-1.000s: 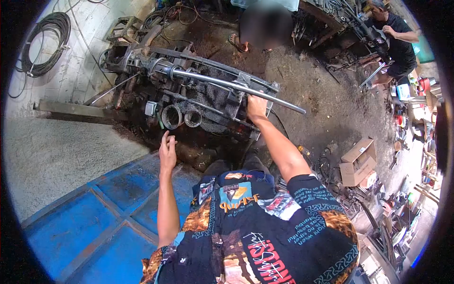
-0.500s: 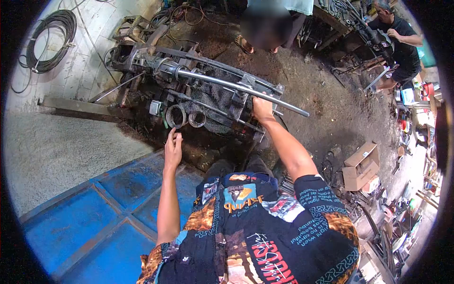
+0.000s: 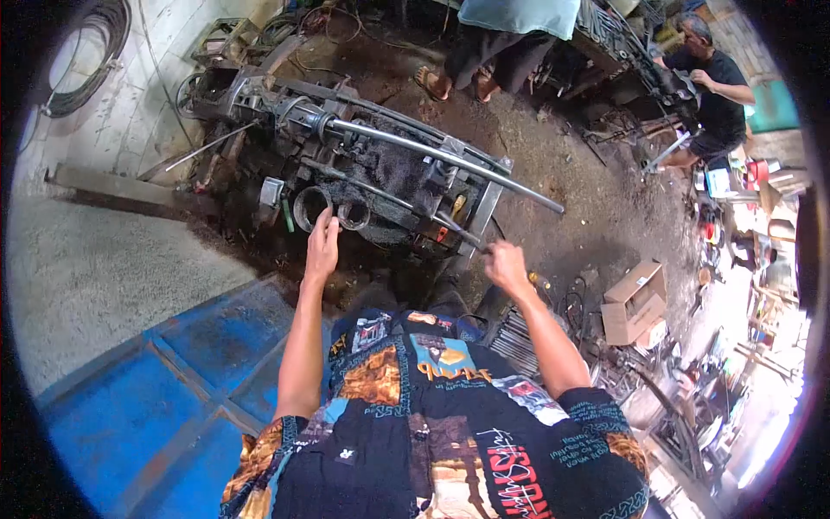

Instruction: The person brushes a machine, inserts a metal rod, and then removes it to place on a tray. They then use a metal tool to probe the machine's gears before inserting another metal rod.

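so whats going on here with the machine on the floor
A person leans over a greasy machine on the dirt floor. The left hand reaches to a metal ring at its near edge. The right hand grips a thin rod below the long steel bar. Two other people work further back.

Greasy steel machine frame (image 3: 380,186) on the dirt floor (image 3: 588,216), directly ahead — long steel pipe (image 3: 450,160) lying across its top. Two short steel rings (image 3: 328,210) at its near left edge. Open cardboard box (image 3: 631,303) on the floor to the right; blue steel platform (image 3: 147,389) near left.
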`<action>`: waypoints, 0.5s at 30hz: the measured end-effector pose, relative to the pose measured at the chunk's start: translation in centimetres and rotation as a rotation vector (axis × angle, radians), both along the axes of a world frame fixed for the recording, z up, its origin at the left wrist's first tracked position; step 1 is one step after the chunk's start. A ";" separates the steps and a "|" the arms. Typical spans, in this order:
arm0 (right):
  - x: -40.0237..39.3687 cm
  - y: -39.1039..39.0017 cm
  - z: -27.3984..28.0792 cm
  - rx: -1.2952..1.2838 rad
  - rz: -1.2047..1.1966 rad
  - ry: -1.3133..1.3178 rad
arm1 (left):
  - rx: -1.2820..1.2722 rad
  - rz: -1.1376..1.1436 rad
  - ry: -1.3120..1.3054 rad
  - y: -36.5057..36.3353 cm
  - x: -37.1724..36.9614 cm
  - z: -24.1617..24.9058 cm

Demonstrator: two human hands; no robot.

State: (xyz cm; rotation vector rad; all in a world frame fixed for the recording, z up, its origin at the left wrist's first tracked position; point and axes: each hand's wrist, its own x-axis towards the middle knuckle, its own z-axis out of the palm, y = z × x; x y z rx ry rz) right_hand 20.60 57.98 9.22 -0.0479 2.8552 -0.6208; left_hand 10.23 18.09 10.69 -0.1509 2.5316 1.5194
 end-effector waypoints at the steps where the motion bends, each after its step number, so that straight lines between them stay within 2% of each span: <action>1: -0.3 -2.4 0.3 -0.021 -0.015 0.026 | -0.013 -0.016 0.006 -0.7 -0.9 -1.0; 4: -2.8 -10.0 0.0 -0.149 -0.151 0.054 | 0.056 -0.056 0.012 -2.1 -3.5 -0.8; 6: -5.8 -13.7 -3.7 -0.222 -0.260 -0.056 | 0.067 -0.086 0.026 -3.2 -4.9 0.6; 8: -9.0 -16.9 -3.5 -0.177 -0.361 -0.050 | 0.070 -0.125 0.050 -4.4 -5.9 1.5; 9: -10.2 -18.2 -2.8 -0.168 -0.410 -0.014 | 0.045 -0.098 0.131 -5.3 -6.2 0.5; 10: -11.4 -19.3 -2.3 -0.161 -0.458 0.024 | 0.079 -0.082 0.073 -5.6 -6.2 2.4; 12: -12.9 -20.7 -3.2 -0.132 -0.474 0.056 | 0.085 -0.100 0.125 -7.2 -6.3 2.5; 14: -13.7 -21.5 -3.8 0.000 -0.408 -0.185 | 0.062 -0.090 0.112 -8.7 -6.1 2.5; 15: -13.9 -22.0 -3.7 -0.014 -0.442 -0.307 | 0.037 -0.085 0.102 -9.2 -5.9 2.5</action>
